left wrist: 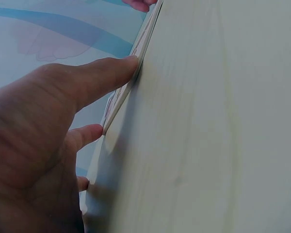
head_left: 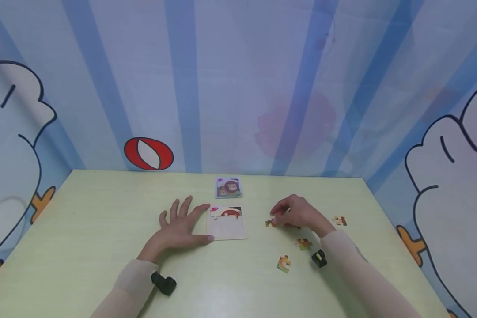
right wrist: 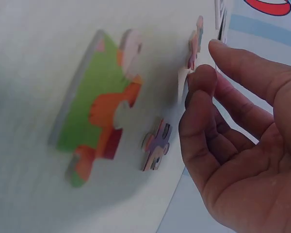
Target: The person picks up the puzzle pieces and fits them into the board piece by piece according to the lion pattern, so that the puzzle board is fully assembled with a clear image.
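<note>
My left hand (head_left: pixel 179 229) lies spread on the table, its thumb and index fingertip touching the left edge of a square puzzle board (head_left: pixel 226 229). In the left wrist view, the thumb (left wrist: pixel 102 75) presses the board's thin edge. Joined pieces with reddish-brown and pink print fill the board's upper part; its lower part is bare. To the right, my right hand (head_left: pixel 298 214) is low over loose pieces, fingers curled. At its fingertips in the right wrist view is a pale, tilted puzzle piece (right wrist: pixel 182 85), mostly hidden. Beneath and beside it lie a purple-and-peach piece (right wrist: pixel 157 144) and another piece (head_left: pixel 269 223).
A lion picture card (head_left: pixel 228 187) lies behind the board. More loose pieces are nearer the front: an orange-and-green piece (head_left: pixel 303 244) and a yellowish piece (head_left: pixel 284 263). One piece (head_left: pixel 339 220) lies farther right. A printed curtain (head_left: pixel 238 88) surrounds the table (head_left: pixel 83 229).
</note>
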The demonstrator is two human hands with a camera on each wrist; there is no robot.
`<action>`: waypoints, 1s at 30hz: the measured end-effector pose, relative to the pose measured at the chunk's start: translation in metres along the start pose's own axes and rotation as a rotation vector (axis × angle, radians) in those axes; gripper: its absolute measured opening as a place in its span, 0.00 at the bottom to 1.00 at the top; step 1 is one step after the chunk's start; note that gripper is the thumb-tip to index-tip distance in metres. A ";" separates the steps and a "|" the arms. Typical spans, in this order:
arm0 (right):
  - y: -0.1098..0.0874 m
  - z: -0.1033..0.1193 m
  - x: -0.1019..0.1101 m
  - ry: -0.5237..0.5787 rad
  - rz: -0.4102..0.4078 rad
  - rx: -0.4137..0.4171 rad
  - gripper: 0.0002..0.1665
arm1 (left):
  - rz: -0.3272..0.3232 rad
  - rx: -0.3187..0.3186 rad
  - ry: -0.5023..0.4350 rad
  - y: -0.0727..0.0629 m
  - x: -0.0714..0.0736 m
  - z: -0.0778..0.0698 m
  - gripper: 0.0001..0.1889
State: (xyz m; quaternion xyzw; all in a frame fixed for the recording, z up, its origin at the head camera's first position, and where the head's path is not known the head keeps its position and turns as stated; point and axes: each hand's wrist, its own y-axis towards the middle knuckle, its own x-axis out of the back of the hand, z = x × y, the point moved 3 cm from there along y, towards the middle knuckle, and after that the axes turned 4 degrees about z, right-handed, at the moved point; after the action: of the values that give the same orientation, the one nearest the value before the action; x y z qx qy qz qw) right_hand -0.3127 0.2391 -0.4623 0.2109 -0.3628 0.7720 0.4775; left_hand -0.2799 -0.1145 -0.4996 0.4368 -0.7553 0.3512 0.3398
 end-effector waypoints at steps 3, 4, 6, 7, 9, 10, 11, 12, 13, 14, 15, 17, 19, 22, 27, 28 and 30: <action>-0.003 0.000 -0.002 -0.026 -0.013 0.042 0.11 | 0.001 -0.003 -0.007 0.000 0.000 0.000 0.52; -0.004 0.000 -0.002 -0.033 -0.018 0.054 0.11 | 0.002 -0.003 -0.010 0.000 0.000 0.000 0.52; -0.005 0.000 -0.005 -0.051 -0.026 0.079 0.11 | 0.002 -0.005 -0.013 0.000 0.000 0.000 0.52; -0.005 0.000 -0.006 -0.059 -0.032 0.086 0.10 | 0.004 -0.004 -0.014 0.001 0.000 0.000 0.52; -0.006 0.000 -0.008 -0.078 -0.048 0.095 0.10 | 0.006 -0.001 -0.017 0.001 -0.001 0.000 0.52; -0.006 0.000 -0.009 -0.090 -0.055 0.101 0.10 | 0.005 -0.004 -0.018 0.001 -0.001 0.000 0.52; -0.006 0.000 -0.010 -0.097 -0.063 0.102 0.11 | 0.005 -0.004 -0.017 0.001 -0.001 0.000 0.52; -0.006 0.000 -0.011 -0.102 -0.070 0.102 0.11 | 0.004 -0.004 -0.016 0.001 -0.001 0.000 0.52; -0.006 0.000 -0.011 -0.104 -0.077 0.096 0.10 | 0.006 -0.002 -0.014 0.001 -0.001 0.000 0.51; -0.006 0.001 -0.011 -0.110 -0.081 0.095 0.10 | 0.005 -0.003 -0.012 0.000 -0.001 0.000 0.51; -0.006 0.001 -0.011 -0.118 -0.084 0.095 0.10 | 0.004 -0.003 -0.010 0.000 0.000 -0.001 0.51; -0.006 0.001 -0.012 -0.125 -0.089 0.091 0.10 | 0.004 -0.003 -0.005 0.000 -0.001 -0.001 0.51; -0.006 0.000 -0.012 -0.123 -0.093 0.092 0.10 | 0.001 -0.003 -0.003 0.000 -0.001 -0.001 0.51; -0.007 -0.002 -0.012 -0.101 -0.101 0.099 0.10 | 0.001 0.000 0.000 0.001 -0.001 -0.001 0.51; -0.007 -0.002 -0.014 -0.064 -0.123 0.127 0.11 | 0.002 0.009 0.005 0.001 0.000 -0.002 0.52; -0.006 -0.001 -0.014 -0.060 -0.127 0.130 0.11 | 0.004 0.010 0.003 0.000 0.000 -0.002 0.52; -0.005 -0.001 -0.014 -0.047 -0.134 0.130 0.10 | 0.005 0.006 -0.005 -0.001 0.001 -0.003 0.52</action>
State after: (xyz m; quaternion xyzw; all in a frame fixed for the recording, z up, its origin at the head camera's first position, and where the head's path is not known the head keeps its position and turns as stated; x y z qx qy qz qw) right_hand -0.3022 0.2330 -0.4702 0.2832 -0.3080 0.7551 0.5047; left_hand -0.2785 -0.1125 -0.4968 0.4369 -0.7562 0.3531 0.3356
